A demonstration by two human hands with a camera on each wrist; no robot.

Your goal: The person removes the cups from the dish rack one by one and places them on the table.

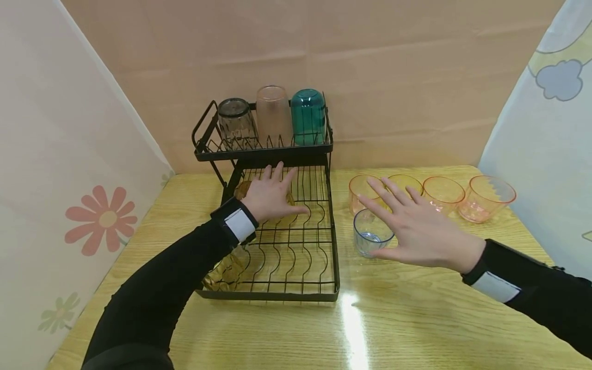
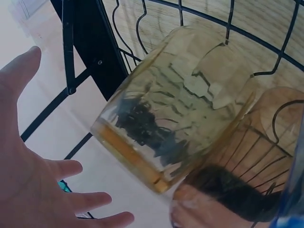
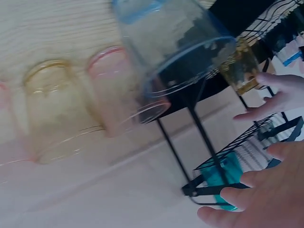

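My left hand (image 1: 273,198) is spread over the lower tier of a black two-tier dish rack (image 1: 335,257), fingers pointing to the back. Partly hidden beneath it is an amber glass (image 1: 241,189). A yellow glass (image 1: 224,272) sits at the rack's front left corner, half covered by my sleeve. In the left wrist view, a faceted yellowish glass (image 2: 190,104) stands apart from the fingers. My right hand (image 1: 416,226), fingers extended, hovers beside a blue-rimmed clear glass (image 1: 370,241) on the table. In the right wrist view this blue glass (image 3: 175,42) appears apart from the fingertips.
Behind the right hand stand a row of tinted glasses: an orange-rimmed one (image 1: 357,192), a yellow one (image 1: 407,182), another orange one (image 1: 444,190) and a pink-red one (image 1: 490,198). The upper tier holds a grey glass (image 1: 236,121), a pinkish glass (image 1: 274,118) and a teal glass (image 1: 308,115).
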